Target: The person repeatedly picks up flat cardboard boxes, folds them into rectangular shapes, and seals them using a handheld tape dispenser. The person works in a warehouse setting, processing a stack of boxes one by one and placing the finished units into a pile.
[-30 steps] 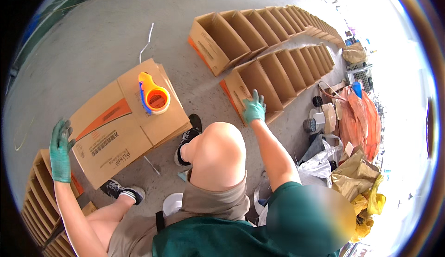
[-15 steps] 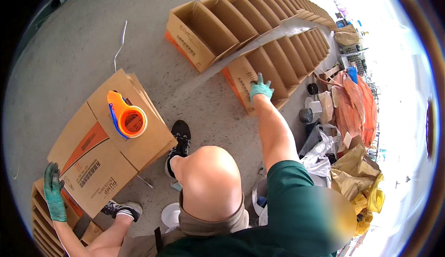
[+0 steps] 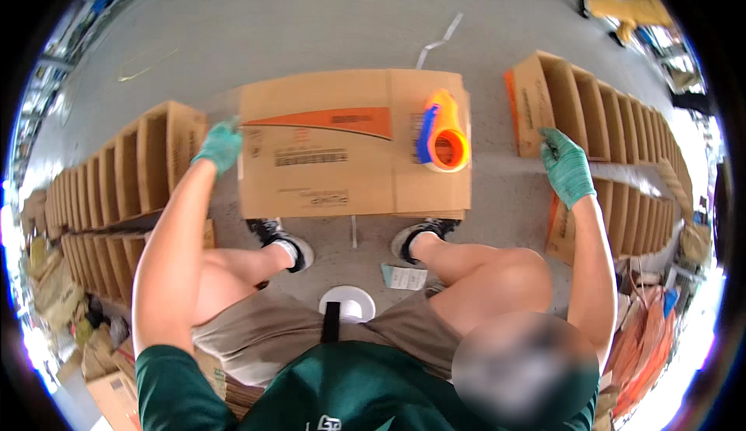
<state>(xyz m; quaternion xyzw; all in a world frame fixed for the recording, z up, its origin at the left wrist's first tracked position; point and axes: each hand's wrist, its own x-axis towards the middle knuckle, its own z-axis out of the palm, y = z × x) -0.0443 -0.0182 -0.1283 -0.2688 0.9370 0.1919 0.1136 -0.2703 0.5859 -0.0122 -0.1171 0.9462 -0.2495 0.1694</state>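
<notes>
Left hand (image 3: 220, 147) is beside flattened cartons (image 3: 315, 178) (grip unclear); right hand (image 3: 566, 167) curls loosely, empty.

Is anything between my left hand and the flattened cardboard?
Nothing visible. Your left hand is by the left edge of the flattened cardboard; blur hides whether they touch. The tape dispenser lies near the right end.
</notes>
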